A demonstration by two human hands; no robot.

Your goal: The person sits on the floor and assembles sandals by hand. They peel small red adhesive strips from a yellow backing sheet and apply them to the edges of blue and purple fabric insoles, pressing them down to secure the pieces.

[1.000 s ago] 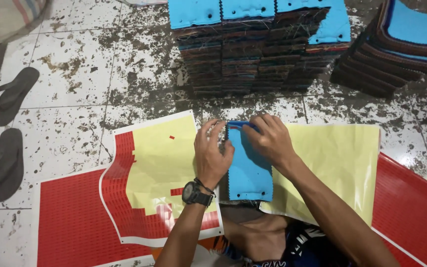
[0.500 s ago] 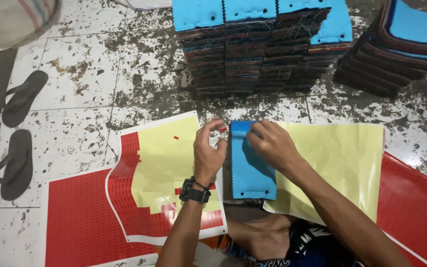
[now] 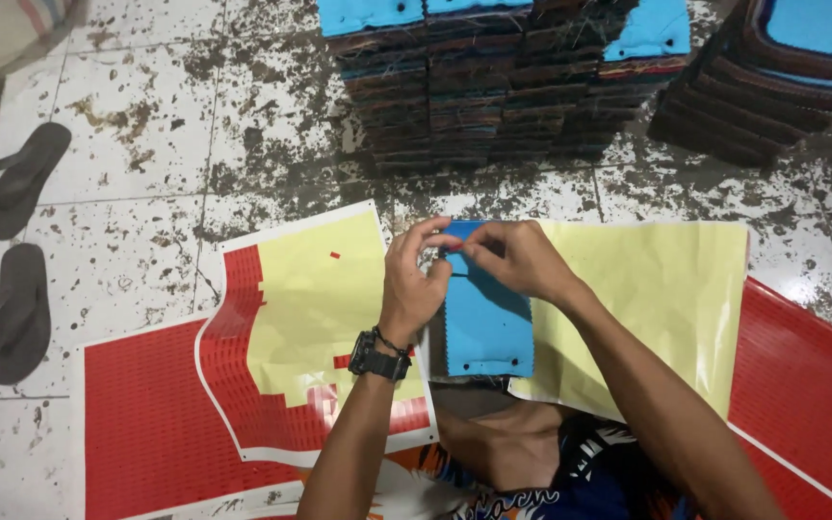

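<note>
- A seated person works over the lap, the left hand (image 3: 414, 289), black watch (image 3: 378, 356) on its wrist, and the right hand (image 3: 517, 258) meeting at the top edge of a blue swatch book (image 3: 485, 318).
- The fingertips of both hands are pressed together on a tiny red sticker (image 3: 455, 247), pinched right at the book's upper rim; which hand carries it more cannot be told.
- The blue swatch book lies directly under and just below the pinch, its cover facing up, resting against the person's legs rather than clamped by either hand.
- Likely trouble: the sticker is small and tacky, so it could fold on itself, cling to a fingertip or land crooked if the thumbs part unevenly.
- With nothing holding the book down, it could slide off the lap while pressure goes on at the top edge.
- Just beside the left hand lies a red sticker sheet (image 3: 272, 385), much of it peeled to yellow backing; a spent yellow backing sheet (image 3: 657, 299) spreads under the right forearm.
- Farther out, on the stained tile floor (image 3: 146, 125), dark sandals (image 3: 16, 241) sit at left.
- At the far edge stand stacks of blue-topped swatch books (image 3: 503, 77), well apart from the hands.
</note>
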